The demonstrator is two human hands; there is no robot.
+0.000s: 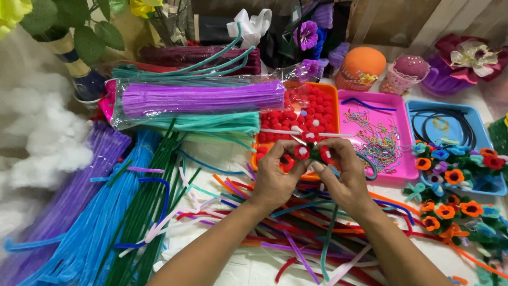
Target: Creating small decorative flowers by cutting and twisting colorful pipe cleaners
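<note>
My left hand (276, 177) and my right hand (345, 175) meet over the table and together pinch a small pipe-cleaner piece (313, 152) with red fuzzy blooms and a dark green middle. White pipe-cleaner stems (280, 131) stick out sideways just above the fingers. Both hands hover in front of the orange tray (333, 98) that is full of red pompom flowers. Loose pipe cleaners (296, 233) in many colours lie under my wrists.
Bundles of purple (201, 98), teal, blue (90, 233) and dark green pipe cleaners fill the left. A pink tray (399, 114) with small chains and a blue tray (479, 124) with black hoops stand right. Finished orange and blue flowers (450, 201) lie at right; white stuffing (37, 132) at left.
</note>
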